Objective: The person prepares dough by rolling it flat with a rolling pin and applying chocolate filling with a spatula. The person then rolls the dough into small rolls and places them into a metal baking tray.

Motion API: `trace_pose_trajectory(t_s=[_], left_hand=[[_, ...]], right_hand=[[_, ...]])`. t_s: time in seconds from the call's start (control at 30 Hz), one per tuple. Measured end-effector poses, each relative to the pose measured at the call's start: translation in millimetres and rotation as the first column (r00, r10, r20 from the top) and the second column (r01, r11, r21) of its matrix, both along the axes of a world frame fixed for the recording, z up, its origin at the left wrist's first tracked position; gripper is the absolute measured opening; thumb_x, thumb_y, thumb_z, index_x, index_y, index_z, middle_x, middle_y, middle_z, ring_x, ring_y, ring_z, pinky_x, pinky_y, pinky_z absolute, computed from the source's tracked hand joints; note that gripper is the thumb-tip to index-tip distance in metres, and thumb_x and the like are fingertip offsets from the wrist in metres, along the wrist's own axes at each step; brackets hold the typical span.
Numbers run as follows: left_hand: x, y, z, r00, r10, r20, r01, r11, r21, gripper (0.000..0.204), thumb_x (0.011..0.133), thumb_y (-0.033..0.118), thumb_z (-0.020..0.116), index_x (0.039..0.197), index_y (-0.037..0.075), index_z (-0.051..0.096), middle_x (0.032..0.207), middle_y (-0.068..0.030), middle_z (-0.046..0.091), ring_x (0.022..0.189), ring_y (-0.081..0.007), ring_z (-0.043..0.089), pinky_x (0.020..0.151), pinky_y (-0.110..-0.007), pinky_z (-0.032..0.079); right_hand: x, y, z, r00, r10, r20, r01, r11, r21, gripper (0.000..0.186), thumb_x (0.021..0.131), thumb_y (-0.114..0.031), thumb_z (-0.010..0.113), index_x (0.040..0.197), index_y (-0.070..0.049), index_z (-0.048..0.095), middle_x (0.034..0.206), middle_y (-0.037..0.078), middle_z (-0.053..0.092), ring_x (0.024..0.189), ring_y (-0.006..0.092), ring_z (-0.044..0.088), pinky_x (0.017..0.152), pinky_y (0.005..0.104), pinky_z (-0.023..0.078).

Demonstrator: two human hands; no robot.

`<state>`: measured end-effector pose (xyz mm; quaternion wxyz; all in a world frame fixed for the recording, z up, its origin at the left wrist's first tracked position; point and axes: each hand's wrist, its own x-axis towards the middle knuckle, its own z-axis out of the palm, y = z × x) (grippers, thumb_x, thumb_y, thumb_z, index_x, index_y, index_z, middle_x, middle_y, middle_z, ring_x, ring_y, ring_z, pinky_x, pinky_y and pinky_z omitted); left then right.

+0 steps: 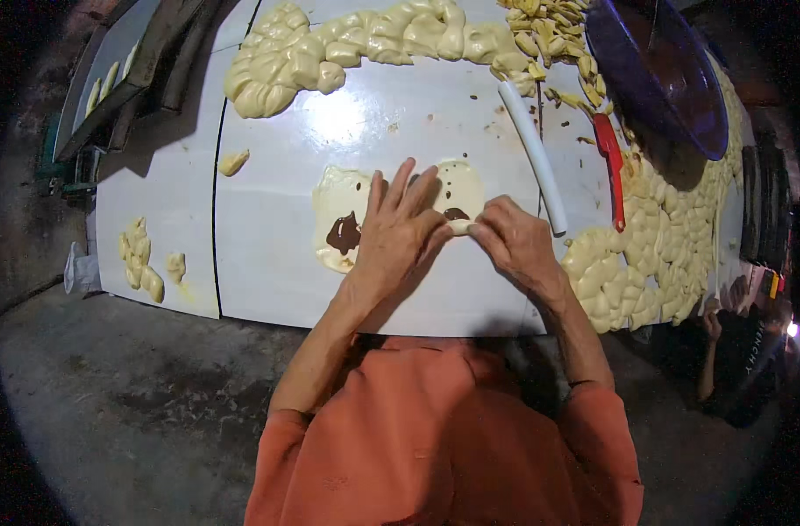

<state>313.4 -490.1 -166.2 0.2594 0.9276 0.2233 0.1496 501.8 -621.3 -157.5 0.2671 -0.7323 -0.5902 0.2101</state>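
Two thin, flattened pieces of pale yellow dough lie side by side on the white table, each with dark brown filling on it. Over the gap between them is my left hand [395, 230], its fingers spread and its thumb at the near edge of the right dough piece [468, 182]. My right hand [521, 247] is closed, pinching that same near edge, which is folded up into a small roll. Beside my left hand lies the left dough piece [333, 188], with a glossy brown blob of filling [344, 233] on it.
A white rolling pin [535, 158] and a red-handled tool [608, 167] lie to the right. Dough lumps [365, 39] line the far side; many small dough pieces [650, 254] cover the right. A dark blue basin [654, 70] stands far right. Another person [742, 359] is at lower right.
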Motion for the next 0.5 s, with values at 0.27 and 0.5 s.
trace_pose_trajectory(t_s=[0.27, 0.5], left_hand=[[-3.7, 12.1, -10.2, 0.984, 0.173, 0.047, -0.177, 0.981, 0.077, 0.023, 0.089, 0.027, 0.075, 0.105, 0.011, 0.069, 0.143, -0.0162, 0.056, 0.142, -0.0417, 0.042, 0.114, -0.069, 0.027], [-5.9, 22.6, -1.7, 0.999, 0.034, 0.024, -0.037, 0.987, 0.154, 0.026, 0.082, 0.022, 0.082, 0.106, 0.018, 0.074, 0.130, -0.0104, 0.065, 0.133, -0.0357, 0.055, 0.115, -0.065, 0.033]], right_hand=[[-9.0, 12.1, -5.4, 0.950, -0.268, 0.162, 0.251, 0.961, 0.116, 0.018, 0.097, -0.020, 0.066, 0.108, -0.005, 0.067, 0.098, 0.011, 0.066, 0.076, 0.0302, 0.068, 0.065, 0.0399, 0.056], [4.1, 8.6, -16.6, 0.958, -0.008, 0.287, -0.035, 0.988, 0.147, 0.027, 0.089, -0.028, 0.075, 0.112, -0.014, 0.070, 0.100, 0.004, 0.065, 0.079, 0.0213, 0.067, 0.064, 0.0344, 0.056]])
